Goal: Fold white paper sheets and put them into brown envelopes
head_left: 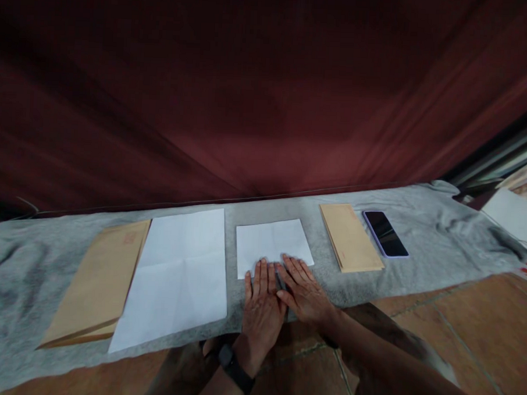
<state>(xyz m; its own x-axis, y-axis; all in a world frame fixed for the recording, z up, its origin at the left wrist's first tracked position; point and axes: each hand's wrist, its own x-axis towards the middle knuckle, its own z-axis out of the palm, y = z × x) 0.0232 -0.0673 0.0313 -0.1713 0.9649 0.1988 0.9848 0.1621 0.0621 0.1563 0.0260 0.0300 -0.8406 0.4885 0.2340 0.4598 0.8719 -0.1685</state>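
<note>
A folded white sheet of paper [273, 238] lies flat on the grey cloth in front of me. My left hand [262, 302] rests palm down on its near edge, fingers stretched out. Beside it, my right hand [303, 289] presses flat on the same edge, with its fingers extended. The two hands touch or nearly touch at the thumbs. Left of the folded sheet is a larger white sheet of paper [181, 275] with visible creases. On the right lies a stack of small brown envelopes [353, 239].
Large brown envelopes [98, 277] lie at the far left. A phone [386, 235] with a purple edge sits right of the small envelopes. The grey cloth [440, 240] runs along a dark red curtain [267, 104]. Tiled floor [471, 329] shows on the near side.
</note>
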